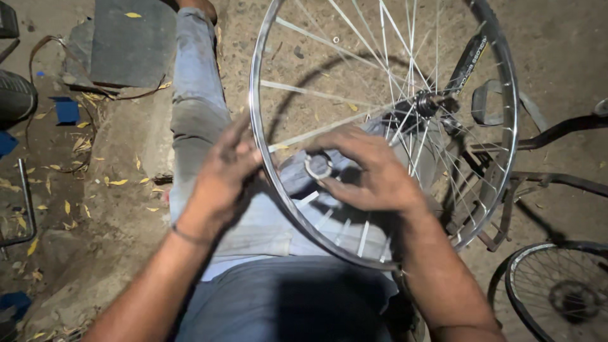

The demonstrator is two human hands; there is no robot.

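Both hands work at one bare silver spoked bicycle wheel rim [272, 82] lying across the person's lap; the left hand [221, 180] presses its spread fingers against the rim's outer left edge, open rather than gripping; the right hand [373, 174] reaches through the spokes and pinches a small round silver spoke wrench [318, 166] near the rim's lower left edge. As far as shows, the rim carries no tyre, its thin steel spokes are all laced to the dark central hub [425, 101], and adjusting seems underway with most spokes untouched. Counted: one wheel in hand, one second tyred wheel [557, 291] at the lower right corner of the dirt ground [570, 50], one wrench, one dark bicycle frame [551, 136].
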